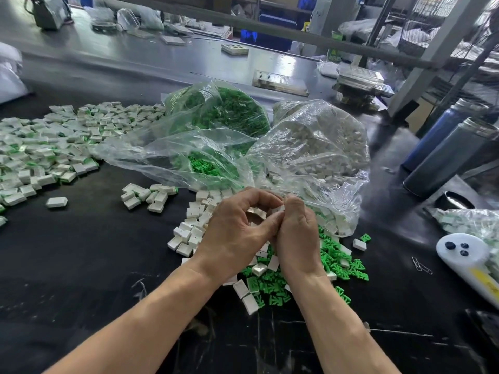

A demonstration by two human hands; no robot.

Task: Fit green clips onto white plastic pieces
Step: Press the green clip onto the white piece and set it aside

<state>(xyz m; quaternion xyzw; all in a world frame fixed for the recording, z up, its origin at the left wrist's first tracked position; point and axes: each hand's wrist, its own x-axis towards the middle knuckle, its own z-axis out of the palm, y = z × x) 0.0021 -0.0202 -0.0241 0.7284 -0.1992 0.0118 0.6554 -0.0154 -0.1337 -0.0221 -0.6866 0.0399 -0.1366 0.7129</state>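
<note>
The hands (pixel 267 228) hide whatever they pinch, perhaps a white piece (pixel 279 209); far benches blur.

— What stands at the right edge of the black table (pixel 81 265)?

— Two tall cylinders side by side, a blue bottle (pixel 434 136) and a dark grey flask (pixel 453 157) just in front of it. A black round lid (pixel 455 201) lies near the flask's base.

— And nearer the camera?

— A white device (pixel 469 257) with three dark buttons, lying tilted, and a couple of paper clips (pixel 421 265) on the table just to its left.

— Farther back?

— A grey metal bench (pixel 135 58) with a grey machine (pixel 50 12) at its far left, a small flat tray (pixel 235 49) near its middle, and blue crates (pixel 270 31) behind a slanted metal bar (pixel 270 28)
</note>
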